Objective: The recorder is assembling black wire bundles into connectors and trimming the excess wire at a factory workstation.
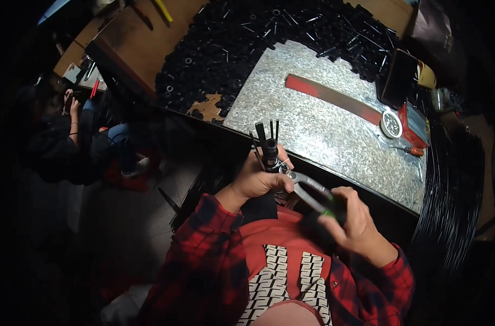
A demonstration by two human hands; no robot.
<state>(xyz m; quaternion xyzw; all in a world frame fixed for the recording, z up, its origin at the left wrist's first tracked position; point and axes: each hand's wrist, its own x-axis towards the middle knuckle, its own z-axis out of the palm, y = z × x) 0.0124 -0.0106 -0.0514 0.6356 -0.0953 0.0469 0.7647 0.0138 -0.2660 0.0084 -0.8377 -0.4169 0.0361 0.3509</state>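
Note:
My left hand [255, 182] is wrapped around a black hub with thin rods [270, 149], held upright below the table's front edge. Several dark rods stick up around its round top, much like an umbrella frame. From the right, my right hand [359, 223] grips pliers [311, 201] with grey and green handles, the fingers partly blurred. The pliers' jaws are beside my left thumb, at the lower part of the hub. A thin bright strand, perhaps wire, shows there. Whether the jaws bite on anything is hidden by the thumb.
A speckled board [312, 125] on the table carries a long red-brown strip [331, 99], a white dish [384, 120] of small metal bits and an orange-handled screwdriver [415, 151]. Behind lies a heap of black parts [231, 49]. Thin black rods [448, 201] hang at right. Another person [68, 130] sits left.

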